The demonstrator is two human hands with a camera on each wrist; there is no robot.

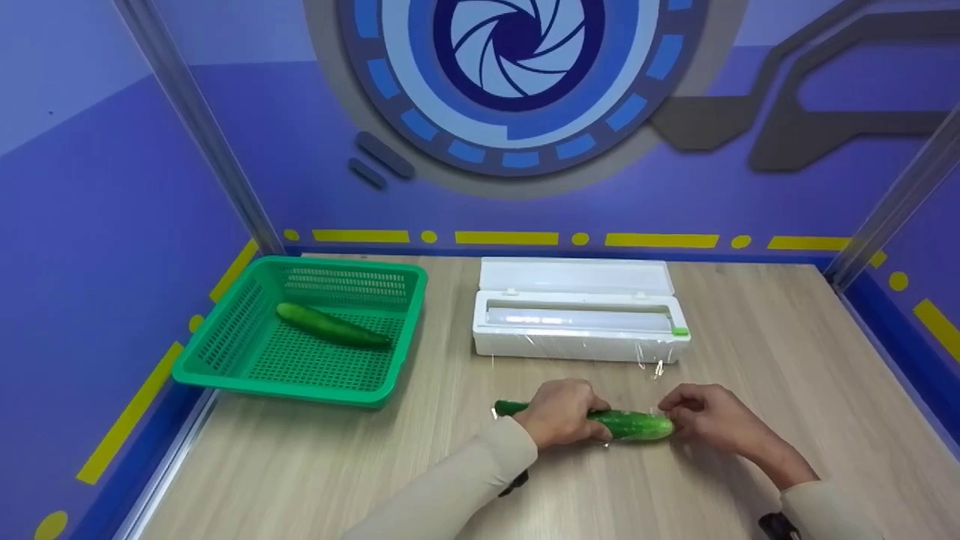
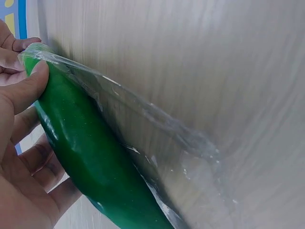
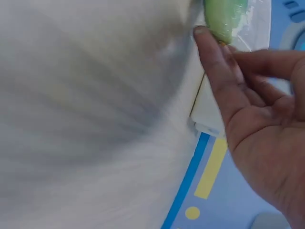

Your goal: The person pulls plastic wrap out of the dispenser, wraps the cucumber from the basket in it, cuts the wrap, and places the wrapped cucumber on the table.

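A green cucumber [image 1: 634, 425] lies on the table, partly wrapped in clear cling film [image 2: 143, 107] that spreads loose along one side. My left hand [image 1: 564, 414] grips the cucumber around its middle, thumb on one side and fingers on the other. At the paler end, my right hand [image 1: 716, 420] pinches the cling film just past the tip; the right wrist view shows its fingertips against the wrapped end [image 3: 221, 24]. Behind the hands stands a white cling film dispenser [image 1: 577, 346], lid raised, a film roll [image 1: 577, 319] inside it.
To the left, a green plastic basket [image 1: 281, 388] holds another cucumber [image 1: 330, 327]. A green cutter tab [image 1: 679, 331] sits at the dispenser's right end, and film hangs over its front. Blue printed walls [image 1: 225, 112] enclose the wooden table [image 1: 360, 465] at the back and sides.
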